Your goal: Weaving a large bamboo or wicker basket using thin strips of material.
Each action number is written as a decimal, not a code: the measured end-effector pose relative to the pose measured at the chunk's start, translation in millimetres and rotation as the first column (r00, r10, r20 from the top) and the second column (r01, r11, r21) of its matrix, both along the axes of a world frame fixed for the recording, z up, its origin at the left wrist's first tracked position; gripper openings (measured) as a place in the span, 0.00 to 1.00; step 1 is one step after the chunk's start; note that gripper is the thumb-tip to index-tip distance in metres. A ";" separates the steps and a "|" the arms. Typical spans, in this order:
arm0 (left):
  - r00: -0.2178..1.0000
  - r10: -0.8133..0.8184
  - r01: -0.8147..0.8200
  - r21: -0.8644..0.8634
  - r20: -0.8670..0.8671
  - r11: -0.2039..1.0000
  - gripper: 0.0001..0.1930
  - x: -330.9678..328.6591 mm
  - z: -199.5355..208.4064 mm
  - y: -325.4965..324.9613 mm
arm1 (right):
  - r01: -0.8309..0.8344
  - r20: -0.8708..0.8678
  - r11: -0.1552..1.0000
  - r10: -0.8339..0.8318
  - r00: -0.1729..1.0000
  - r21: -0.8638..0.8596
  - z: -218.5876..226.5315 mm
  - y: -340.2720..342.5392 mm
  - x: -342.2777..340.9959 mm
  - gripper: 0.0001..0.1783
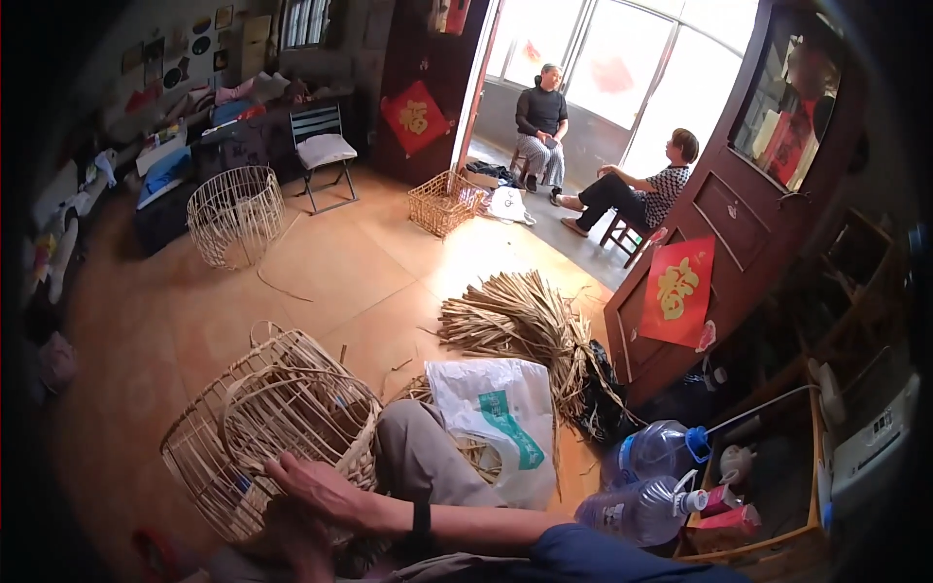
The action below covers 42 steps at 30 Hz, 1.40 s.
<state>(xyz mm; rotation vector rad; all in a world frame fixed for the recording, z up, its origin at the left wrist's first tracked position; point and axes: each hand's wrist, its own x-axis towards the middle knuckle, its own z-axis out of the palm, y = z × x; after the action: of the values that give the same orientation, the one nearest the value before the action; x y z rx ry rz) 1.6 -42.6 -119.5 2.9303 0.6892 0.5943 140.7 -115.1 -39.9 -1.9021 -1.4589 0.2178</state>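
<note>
A large openwork basket (362,418) of pale woven strips lies tilted on its side in front of me, against my bent knee. My right hand (326,494), with a black band on its wrist, reaches across to the basket's near side. Its fingers are closed at a woven strip there. Below it, my left hand (294,539) is in deep shadow by the basket's lower edge, and its fingers cannot be made out. A white plastic bag (486,389) with a green patch lies beside my leg, over some loose straw.
A bundle of dried stalks (515,316) lies ahead. Plastic bottles (641,510) stand at right by an open cabinet. Farther off are a round basket (236,219), a rectangular basket (442,206) and a folding chair (324,151). Two people sit beyond the doorway.
</note>
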 end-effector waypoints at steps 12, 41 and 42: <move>1.000 0.014 -0.005 -0.524 0.014 0.852 0.17 0.9 83.5 0.3 | 0.296 -0.977 0.953 0.006 0.215 0.071 -11.4 -44.3 29.2 0.18; 0.961 0.058 0.022 -0.285 0.269 0.958 0.07 13.8 39.6 -0.8 | -0.133 -0.745 0.988 0.142 0.651 0.072 -46.2 -98.6 29.8 0.30; 0.962 0.051 0.029 -0.286 0.269 0.958 0.07 15.0 38.6 -1.4 | -0.259 -0.897 0.966 0.131 0.423 0.019 -43.2 -121.2 42.7 0.29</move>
<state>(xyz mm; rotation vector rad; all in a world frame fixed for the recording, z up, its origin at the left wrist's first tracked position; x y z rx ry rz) 16.6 -44.0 -80.9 2.5141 0.6924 0.8067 183.4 -236.4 -83.1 -1.2633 -0.8730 1.2673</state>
